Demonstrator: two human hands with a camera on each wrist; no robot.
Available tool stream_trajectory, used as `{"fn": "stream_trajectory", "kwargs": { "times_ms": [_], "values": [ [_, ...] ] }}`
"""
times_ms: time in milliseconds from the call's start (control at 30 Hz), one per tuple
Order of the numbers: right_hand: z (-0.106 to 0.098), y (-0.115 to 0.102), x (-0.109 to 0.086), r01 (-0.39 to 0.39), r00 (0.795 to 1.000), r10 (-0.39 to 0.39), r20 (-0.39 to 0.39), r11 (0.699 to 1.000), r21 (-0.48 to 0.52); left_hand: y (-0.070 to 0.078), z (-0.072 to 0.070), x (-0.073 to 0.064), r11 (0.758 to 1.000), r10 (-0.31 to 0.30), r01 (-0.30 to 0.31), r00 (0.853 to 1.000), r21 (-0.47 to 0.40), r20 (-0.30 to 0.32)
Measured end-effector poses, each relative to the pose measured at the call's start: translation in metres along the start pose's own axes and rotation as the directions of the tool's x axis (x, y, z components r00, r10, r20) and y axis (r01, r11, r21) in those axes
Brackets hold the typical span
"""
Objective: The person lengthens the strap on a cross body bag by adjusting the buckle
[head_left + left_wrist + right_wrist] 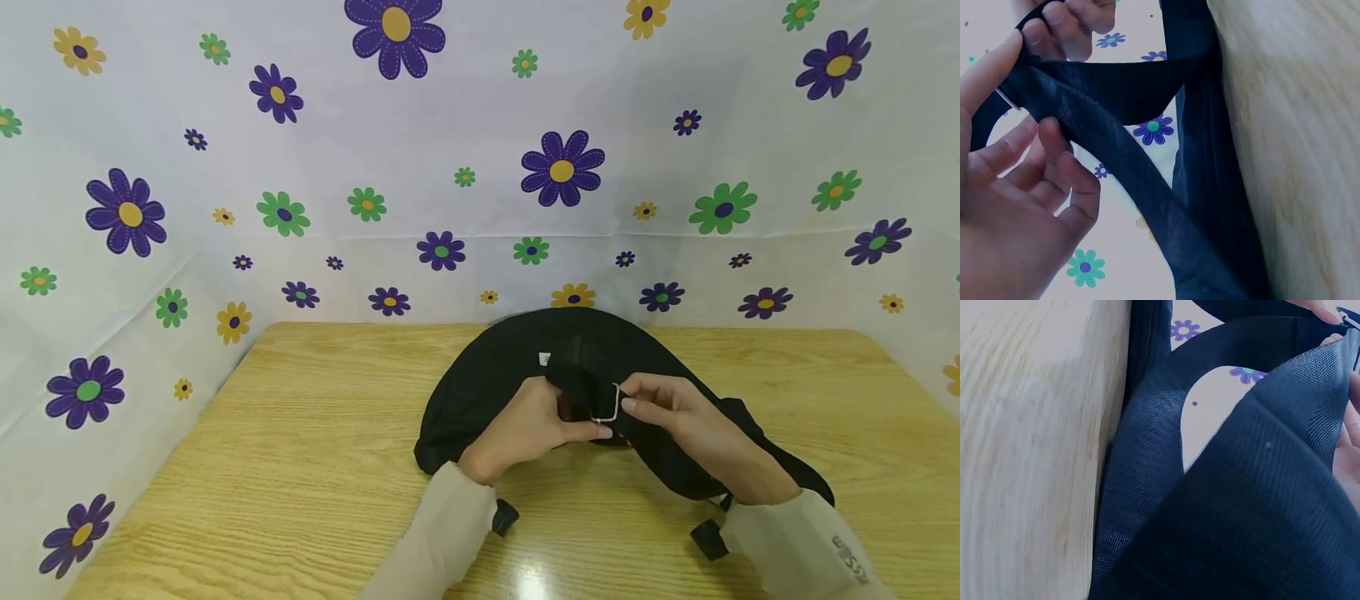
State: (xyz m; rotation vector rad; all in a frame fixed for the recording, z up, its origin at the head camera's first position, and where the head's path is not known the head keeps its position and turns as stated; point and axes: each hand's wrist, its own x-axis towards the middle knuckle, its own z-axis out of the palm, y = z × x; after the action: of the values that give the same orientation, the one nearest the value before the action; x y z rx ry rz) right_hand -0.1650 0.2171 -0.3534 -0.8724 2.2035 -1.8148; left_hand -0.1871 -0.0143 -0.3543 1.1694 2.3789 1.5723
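Black strap (1113,144) pinched by left fingers (587,431), right fingers (649,412) (pale buckle (617,406) between).

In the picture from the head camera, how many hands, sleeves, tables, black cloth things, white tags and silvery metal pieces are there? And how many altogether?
Hands: 2 (left hand, right hand)
Sleeves: 2 (left sleeve, right sleeve)
Table: 1
Black cloth thing: 1
White tag: 1
Silvery metal piece: 1
Total: 8

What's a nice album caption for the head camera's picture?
Left hand and right hand hold a black strap at its metal ring, above a wood-grain table.
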Motion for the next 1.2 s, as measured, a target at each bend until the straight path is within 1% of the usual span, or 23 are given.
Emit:
{"fn": "stream_trajectory", "kwargs": {
  "times_ms": [100,200,267,333,400,467,500,567,633,733,833,967,1100,1200],
  "values": [
    [0.0,-0.001,0.0,-0.019,1.0,0.019,0.005,0.999,0.048,-0.001,-0.001,0.001,1.0,-0.012,0.012,0.999,0.002,-0.033],
    [0.002,-0.001,0.001,-0.03,1.0,0.03,0.007,0.997,0.074,-0.002,-0.002,0.001,1.0,0.017,-0.017,0.999,-0.006,-0.03],
    [0.003,-0.002,0.002,-0.039,0.999,0.04,-0.018,0.998,0.057,-0.001,-0.002,0.001,0.999,0.045,-0.045,0.999,-0.004,-0.02],
    [0.005,-0.004,0.002,-0.055,0.997,0.057,-0.055,0.998,0.023,-0.001,-0.002,0.001,0.999,0.053,-0.052,0.998,0.015,-0.02],
    [0.007,-0.004,0.002,-0.071,0.994,0.072,-0.082,0.997,0.007,0.0,-0.001,0.0,0.999,0.031,-0.03,0.999,0.036,-0.03],
    [0.008,-0.005,0.002,-0.081,0.992,0.083,-0.091,0.997,0.018,0.001,-0.001,0.0,0.999,-0.009,0.011,0.999,0.048,-0.047],
    [0.008,-0.005,0.002,-0.085,0.992,0.088,-0.09,0.996,0.03,0.001,-0.001,0.0,0.998,-0.029,0.032,0.998,0.054,-0.053],
    [0.008,-0.005,0.003,-0.081,0.994,0.085,-0.069,0.995,0.064,0.002,0.0,0.001,0.997,-0.052,0.056,0.997,0.057,-0.059],
    [0.008,-0.005,0.003,-0.065,0.997,0.07,-0.046,0.994,0.089,0.002,0.001,0.001,0.996,-0.055,0.059,0.997,0.062,-0.06],
    [0.008,-0.005,0.003,-0.042,0.999,0.045,-0.02,0.994,0.1,0.003,0.001,0.001,0.996,-0.05,0.055,0.996,0.069,-0.07],
    [0.009,-0.007,0.004,-0.04,0.999,0.042,-0.016,0.995,0.091,0.003,0.001,0.001,0.995,-0.045,0.054,0.994,0.087,-0.095],
    [0.011,-0.008,0.004,-0.036,0.999,0.037,-0.026,0.998,0.049,0.003,0.002,0.001,0.993,-0.036,0.047,0.994,0.113,-0.1],
    [0.018,-0.008,0.005,-0.041,0.996,0.041,-0.078,0.999,-0.004,0.003,0.003,0.0,0.988,-0.027,0.038,0.997,0.147,-0.079],
    [0.021,-0.009,0.007,-0.046,0.993,0.041,-0.107,0.998,-0.045,0.001,0.002,-0.001,0.986,-0.017,0.025,0.999,0.163,-0.05]
  ]
}}
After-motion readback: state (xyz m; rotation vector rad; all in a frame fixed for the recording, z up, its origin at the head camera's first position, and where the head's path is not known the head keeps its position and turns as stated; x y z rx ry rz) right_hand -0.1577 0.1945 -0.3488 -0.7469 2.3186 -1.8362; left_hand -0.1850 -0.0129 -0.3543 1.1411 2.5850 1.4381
